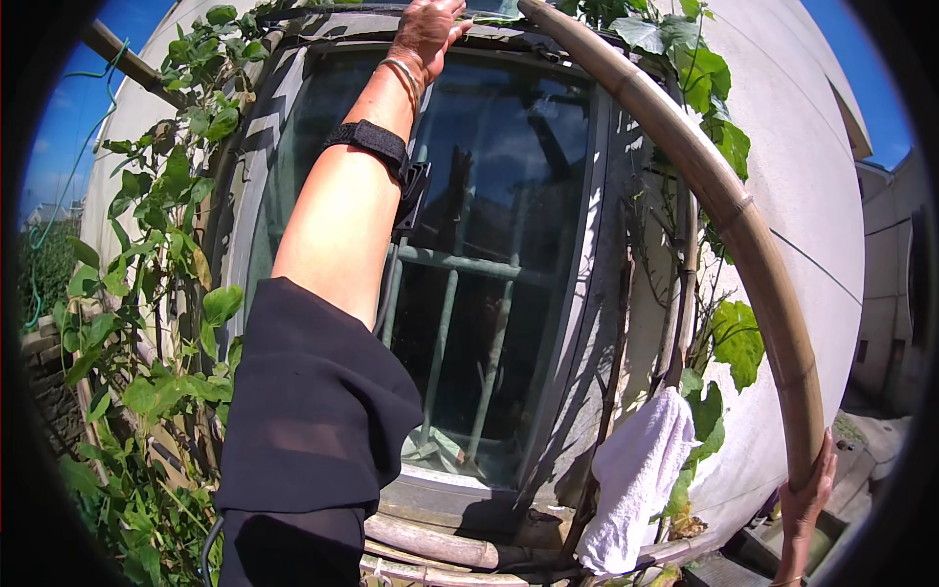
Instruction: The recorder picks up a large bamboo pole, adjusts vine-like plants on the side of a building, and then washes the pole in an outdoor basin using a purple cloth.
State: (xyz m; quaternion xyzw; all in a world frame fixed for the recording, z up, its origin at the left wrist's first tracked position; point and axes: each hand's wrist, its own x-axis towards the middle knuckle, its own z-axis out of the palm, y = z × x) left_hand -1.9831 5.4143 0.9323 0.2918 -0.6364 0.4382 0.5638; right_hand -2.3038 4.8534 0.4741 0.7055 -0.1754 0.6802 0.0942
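My left hand (pixel 433 37) is raised at the top edge, partly cut off, beside vines and thin dark poles over the window. A bracelet and a black strap with a small device are on that arm, below them a black sleeve. At the lower right, my right hand (pixel 807 480) holds the lower end of a thick bamboo pole (pixel 741 220). The pole rises up and left across the view, bent by the lens, and its upper end is near the top centre, to the right of my left hand. Whether my left hand grips anything is unclear.
A window (pixel 506 183) with metal bars fills the middle. Leafy vines (pixel 176 293) climb poles on both sides. A white cloth (pixel 642 477) hangs at the lower right, above horizontal bamboo poles (pixel 440 543). A pale wall (pixel 814 220) stands behind, with steps at the bottom right.
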